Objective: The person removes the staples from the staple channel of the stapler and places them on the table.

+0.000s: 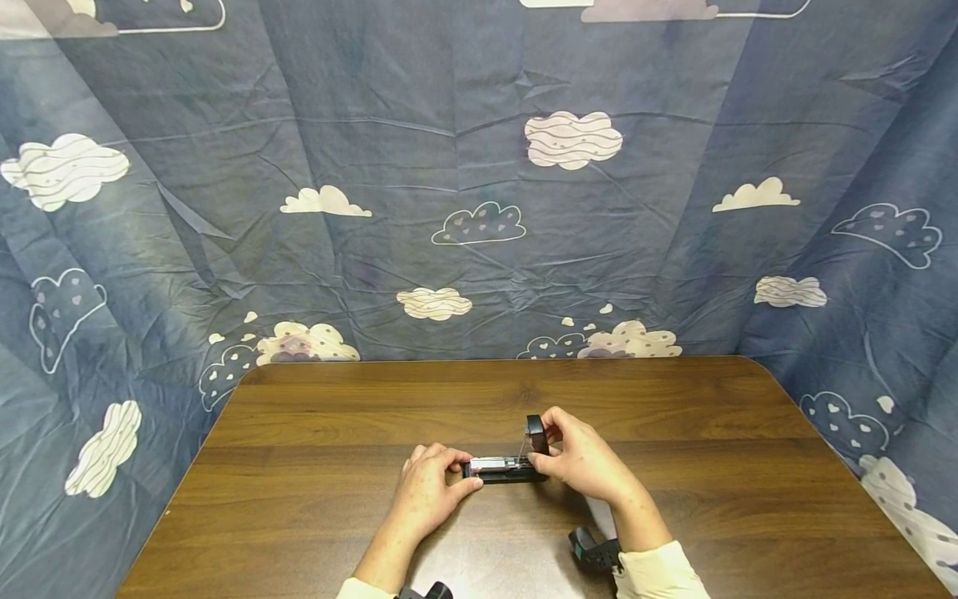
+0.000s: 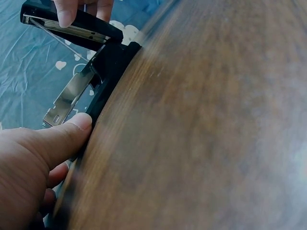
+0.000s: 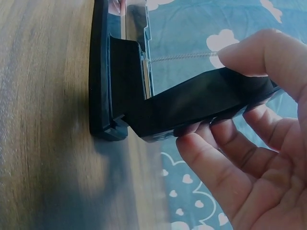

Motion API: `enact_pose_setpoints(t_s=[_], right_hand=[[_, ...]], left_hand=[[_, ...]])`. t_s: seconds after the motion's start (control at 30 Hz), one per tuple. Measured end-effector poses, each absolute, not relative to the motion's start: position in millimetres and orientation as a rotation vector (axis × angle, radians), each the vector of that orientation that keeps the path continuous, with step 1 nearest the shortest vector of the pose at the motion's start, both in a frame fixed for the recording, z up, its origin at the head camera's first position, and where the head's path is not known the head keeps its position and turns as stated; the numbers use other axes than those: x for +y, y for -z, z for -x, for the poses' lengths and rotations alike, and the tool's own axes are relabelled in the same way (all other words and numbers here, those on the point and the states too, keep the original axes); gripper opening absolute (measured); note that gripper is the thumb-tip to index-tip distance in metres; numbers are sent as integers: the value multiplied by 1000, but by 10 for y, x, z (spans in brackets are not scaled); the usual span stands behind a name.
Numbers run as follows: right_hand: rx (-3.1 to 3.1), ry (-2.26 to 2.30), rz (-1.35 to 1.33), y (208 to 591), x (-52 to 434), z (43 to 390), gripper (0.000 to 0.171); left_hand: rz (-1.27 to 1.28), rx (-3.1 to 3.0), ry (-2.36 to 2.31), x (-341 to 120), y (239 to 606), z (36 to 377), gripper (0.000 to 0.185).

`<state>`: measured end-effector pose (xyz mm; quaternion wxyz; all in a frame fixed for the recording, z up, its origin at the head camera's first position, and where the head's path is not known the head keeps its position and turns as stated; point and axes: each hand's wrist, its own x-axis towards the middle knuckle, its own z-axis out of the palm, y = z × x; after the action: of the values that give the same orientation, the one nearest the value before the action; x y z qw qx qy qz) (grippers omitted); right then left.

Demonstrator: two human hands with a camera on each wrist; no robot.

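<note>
A black stapler (image 1: 503, 470) is lying on the wooden surface (image 1: 314, 466), near the middle of its near half, with its long axis running left to right. The stapler is opened: the base is sitting flat on the surface, the metal magazine (image 2: 67, 98) is exposed above the base, and the top arm (image 3: 206, 103) is swung up at the right end, standing roughly upright from the hinge. A thin spring (image 3: 182, 56) is stretching from the magazine to the raised arm.

The left hand (image 1: 428, 491) is gripping the left end of the stapler. In the left wrist view the thumb (image 2: 57, 136) is pressing against the edge of the base, with the other fingers curled beneath; the hand is clamped on the stapler.

The right hand (image 1: 580, 457) is holding the raised top arm at the right end of the stapler. In the right wrist view the thumb is lying on one face of the arm and the fingers (image 3: 225, 158) are curling under the other face, so this hand is pinching the arm.

The two hands are positioned apart, one at each end of the stapler. Both forearms are showing pale sleeves (image 1: 662, 574) at the near edge. A blue backdrop (image 1: 479, 166) printed with clouds is hanging behind and to both sides of the surface.
</note>
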<state>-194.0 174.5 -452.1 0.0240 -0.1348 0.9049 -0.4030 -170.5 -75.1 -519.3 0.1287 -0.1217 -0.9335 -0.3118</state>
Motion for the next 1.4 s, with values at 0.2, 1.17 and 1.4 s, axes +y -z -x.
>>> enact_pose_setpoints(t_s=[0.2,1.17,1.4], right_hand=[[2774,1266,403,4508,1788,1949,30],[2744,1269,504,4510,2030,1972,29],[2730,1293,516,4506,2094,1970,27]], left_hand=[[359,-2701,907,-745,5186,1704,31],[358,-2709,921,-753,5183,1702,30],[360,-2711,929,-757,5181,1699,30]])
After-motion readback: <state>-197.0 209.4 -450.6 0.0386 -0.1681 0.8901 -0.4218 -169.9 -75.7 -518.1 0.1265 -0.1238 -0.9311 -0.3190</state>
